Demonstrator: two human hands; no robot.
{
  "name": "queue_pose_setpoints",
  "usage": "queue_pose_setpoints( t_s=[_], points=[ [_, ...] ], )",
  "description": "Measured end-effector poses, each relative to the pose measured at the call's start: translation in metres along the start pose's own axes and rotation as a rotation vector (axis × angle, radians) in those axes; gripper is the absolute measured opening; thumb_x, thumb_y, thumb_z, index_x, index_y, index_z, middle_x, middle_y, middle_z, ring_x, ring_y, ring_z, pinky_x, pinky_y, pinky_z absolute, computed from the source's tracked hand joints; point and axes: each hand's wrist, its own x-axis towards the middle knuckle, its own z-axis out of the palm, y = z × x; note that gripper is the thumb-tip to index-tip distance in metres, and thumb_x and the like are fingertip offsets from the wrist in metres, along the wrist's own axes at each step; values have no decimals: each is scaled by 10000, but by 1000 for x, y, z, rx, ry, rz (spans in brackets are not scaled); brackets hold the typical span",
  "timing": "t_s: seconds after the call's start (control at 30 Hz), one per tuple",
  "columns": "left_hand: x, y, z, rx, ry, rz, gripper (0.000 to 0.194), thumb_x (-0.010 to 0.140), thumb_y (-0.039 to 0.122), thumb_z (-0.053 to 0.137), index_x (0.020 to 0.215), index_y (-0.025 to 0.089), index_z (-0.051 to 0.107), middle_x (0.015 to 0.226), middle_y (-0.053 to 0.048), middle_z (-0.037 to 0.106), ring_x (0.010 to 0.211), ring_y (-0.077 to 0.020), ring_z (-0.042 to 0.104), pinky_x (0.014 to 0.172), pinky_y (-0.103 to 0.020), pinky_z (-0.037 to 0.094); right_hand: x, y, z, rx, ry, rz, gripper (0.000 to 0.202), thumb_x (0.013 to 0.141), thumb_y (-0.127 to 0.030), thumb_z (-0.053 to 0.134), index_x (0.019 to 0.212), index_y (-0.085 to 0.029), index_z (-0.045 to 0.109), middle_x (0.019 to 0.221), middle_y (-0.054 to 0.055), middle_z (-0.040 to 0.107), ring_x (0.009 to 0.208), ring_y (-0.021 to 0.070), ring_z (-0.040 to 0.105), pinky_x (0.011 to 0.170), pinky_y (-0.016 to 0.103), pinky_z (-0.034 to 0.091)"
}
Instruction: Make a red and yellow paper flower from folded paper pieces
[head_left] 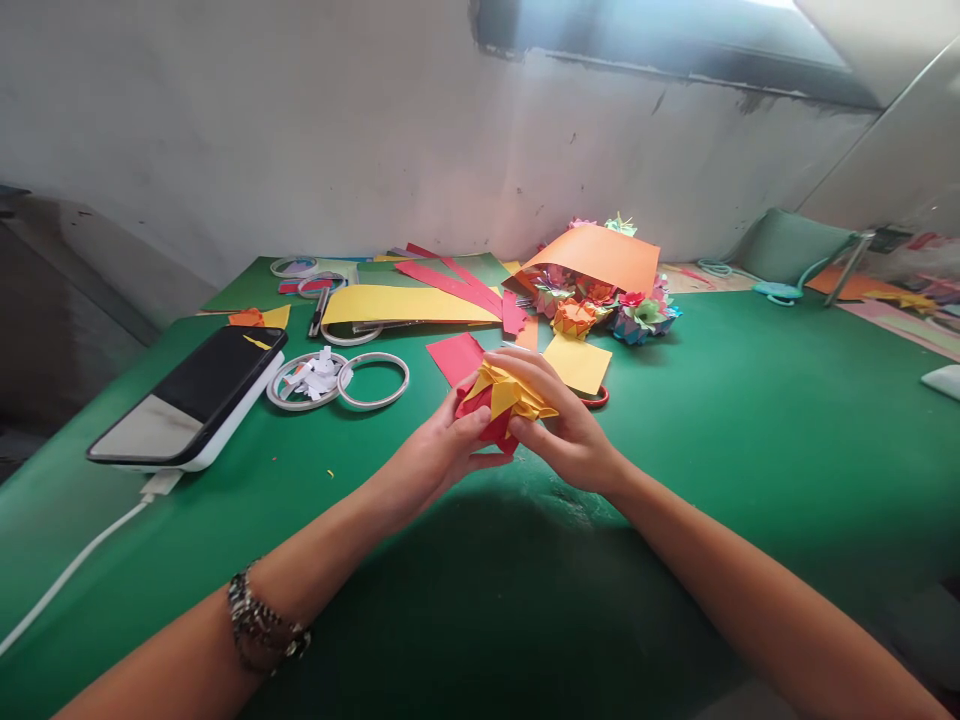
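Between my two hands, above the green table, is a folded red and yellow paper flower (504, 398). My left hand (450, 445) grips its red side, thumb pressed on the front. Curled over the yellow top and right side is my right hand (566, 425), its thumb near the lower yellow folds. Both hands cover part of the flower. Just behind them lie a red paper sheet (454, 357) and a yellow paper square (577, 362). A red scissor-like handle loop (598, 398) shows beside my right hand, mostly hidden.
A phone on a white power bank (199, 395) with a cable sits left on the green table (750, 450). Nearby are tape rings (373, 381), one holding paper scraps (315, 376). Paper strips (412, 304) and several finished paper flowers (574, 318) under an orange sheet (600, 255) lie behind.
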Motion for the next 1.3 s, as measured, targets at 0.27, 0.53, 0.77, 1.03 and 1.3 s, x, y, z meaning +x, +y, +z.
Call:
queue_pose_setpoints(
  t_s=[0.27,0.53,0.77,1.03,1.3],
  points=[
    [1,3,1,35,96,7,509,823,444,469,1244,181,355,1100,-106,597,950,-220,591,824,-364,452,0,2,-7,15,-59,-49,546,814,-426,503,1317,-311,324,1338,48,345,1280,210,282,1067,403,276],
    [7,-5,-8,185,127,-129,537,773,586,441,1126,182,453,803,-39,629,588,-140,604,622,-288,451,4,1,-6,-64,-2,-65,207,827,-310,508,1011,-239,570,1042,71,506,1047,181,474,912,394,424],
    [7,-7,-6,311,139,-153,454,777,540,467,1070,194,449,769,-14,598,604,-131,581,589,-263,441,4,1,-6,-66,-8,-1,38,792,-222,551,824,-202,560,934,50,511,921,152,496,845,354,442],
    [4,-5,-5,506,121,-82,438,795,477,453,1128,194,421,872,-45,582,664,-149,550,591,-279,446,4,0,-16,-30,-110,-1,91,830,-237,515,751,-195,533,913,47,506,895,137,490,817,326,444],
    [4,-6,-9,528,112,-7,443,777,484,464,1104,187,434,874,-46,567,677,-150,535,577,-268,438,4,0,-13,10,-127,38,218,884,-336,403,731,-195,469,942,62,495,892,138,481,800,319,441]
  ],
)
